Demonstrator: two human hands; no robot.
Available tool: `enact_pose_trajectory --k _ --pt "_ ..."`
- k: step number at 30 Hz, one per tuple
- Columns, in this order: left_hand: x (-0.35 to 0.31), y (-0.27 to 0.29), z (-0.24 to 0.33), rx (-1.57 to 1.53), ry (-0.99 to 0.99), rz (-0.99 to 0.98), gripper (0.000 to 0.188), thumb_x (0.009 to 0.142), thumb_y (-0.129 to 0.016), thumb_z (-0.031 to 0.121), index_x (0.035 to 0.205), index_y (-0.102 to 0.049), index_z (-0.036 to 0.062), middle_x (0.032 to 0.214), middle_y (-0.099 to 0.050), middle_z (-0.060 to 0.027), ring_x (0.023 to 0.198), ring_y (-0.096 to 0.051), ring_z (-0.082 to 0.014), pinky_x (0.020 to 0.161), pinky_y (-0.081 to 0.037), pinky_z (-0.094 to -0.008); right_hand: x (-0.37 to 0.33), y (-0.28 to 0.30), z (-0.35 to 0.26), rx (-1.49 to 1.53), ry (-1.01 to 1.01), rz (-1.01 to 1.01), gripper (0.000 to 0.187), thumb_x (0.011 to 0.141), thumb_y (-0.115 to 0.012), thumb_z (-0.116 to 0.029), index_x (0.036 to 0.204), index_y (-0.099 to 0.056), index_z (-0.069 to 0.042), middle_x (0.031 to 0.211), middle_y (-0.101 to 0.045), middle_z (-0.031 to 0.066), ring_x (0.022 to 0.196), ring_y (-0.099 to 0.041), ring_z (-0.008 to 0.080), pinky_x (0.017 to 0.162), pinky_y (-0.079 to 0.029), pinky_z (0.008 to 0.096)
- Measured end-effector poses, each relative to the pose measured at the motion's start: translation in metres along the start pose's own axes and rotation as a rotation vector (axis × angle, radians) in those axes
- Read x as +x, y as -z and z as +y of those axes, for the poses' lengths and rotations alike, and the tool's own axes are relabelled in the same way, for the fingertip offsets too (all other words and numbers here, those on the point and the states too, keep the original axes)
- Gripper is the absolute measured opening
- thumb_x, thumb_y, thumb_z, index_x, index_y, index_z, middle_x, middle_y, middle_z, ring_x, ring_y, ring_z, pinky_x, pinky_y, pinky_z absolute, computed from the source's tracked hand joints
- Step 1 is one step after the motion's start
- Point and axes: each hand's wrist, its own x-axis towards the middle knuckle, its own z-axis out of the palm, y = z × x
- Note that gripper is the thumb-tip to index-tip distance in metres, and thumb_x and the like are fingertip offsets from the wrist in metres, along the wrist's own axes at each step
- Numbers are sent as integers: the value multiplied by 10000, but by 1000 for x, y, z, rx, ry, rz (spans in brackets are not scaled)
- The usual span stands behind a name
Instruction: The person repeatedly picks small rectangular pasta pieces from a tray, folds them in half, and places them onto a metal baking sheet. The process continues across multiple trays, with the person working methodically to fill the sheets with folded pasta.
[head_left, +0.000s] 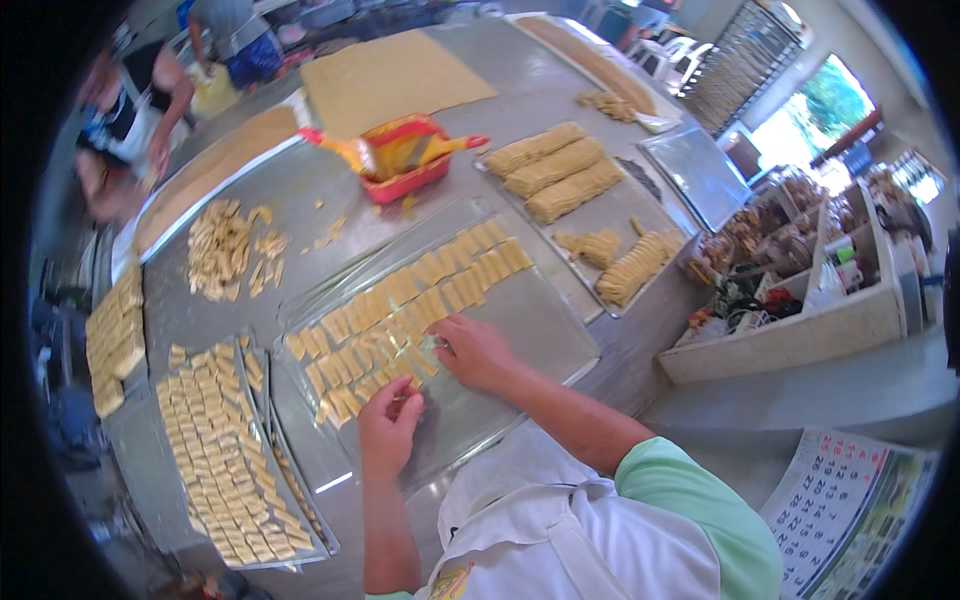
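Dough pieces [432,302], left hand [390,420] curled, right hand [475,352] slanted

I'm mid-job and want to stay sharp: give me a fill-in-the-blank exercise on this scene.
1. Over the tray of dough pieces, the lower hand in the picture is the ____ one.
2. The tub beyond that is coloured ____.
3. The sleeve is pale ____.
4. The calendar is toward the picture's lower ____ corner.

Missing words: left; red; green; right.
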Motion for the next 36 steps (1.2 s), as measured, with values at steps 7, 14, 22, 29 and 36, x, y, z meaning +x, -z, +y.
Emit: enact_pose_trajectory --k 7,14,22,29,36 --pt "-35 -26 98 106 -429 -275 348 728 -834 137 1056 -733 81 940 -681 -68 832 -665 -173 701 -523 -285 -24 102 76 -93 -32 73 324 853 -636 -181 1159 -639 -74 1056 -668 143 985 -644 314 863 -510 405" --pt "-25 -98 182 341 -712 -508 419 643 -873 170 1038 -739 125 977 -681 -62 851 -686 -212 678 -543 -294 5 227 189 -437 -79 -39 436 825 -654 -217 1243 -609 -100 1171 -659 132 1076 -623 327 924 -489 423" --pt "-13 -283 298 854 -1140 -857 385 840 -617 360 1118 -650 96 1114 -614 -57 842 -599 -180 686 -486 -299 69 260 293 -308 181 -431 575 785 -687 -247 1320 -536 -96 1175 -650 172 1064 -619 361 885 -489 459" --pt "16 -408 322 1140 -1117 -653 317 860 -652 240 1120 -665 58 1069 -644 -90 808 -593 -177 665 -472 -301 85 237 333 -83 294 -438 562 731 -722 -235 1248 -563 -82 981 -666 149 932 -639 339 767 -491 455" --pt "128 -399 163 1106 -387 -232 242 838 -676 251 1060 -681 154 1016 -646 -45 917 -657 -249 745 -548 -401 73 248 330 -3 377 -319 518 747 -733 -240 1213 -573 -79 987 -651 155 944 -624 357 799 -487 453"
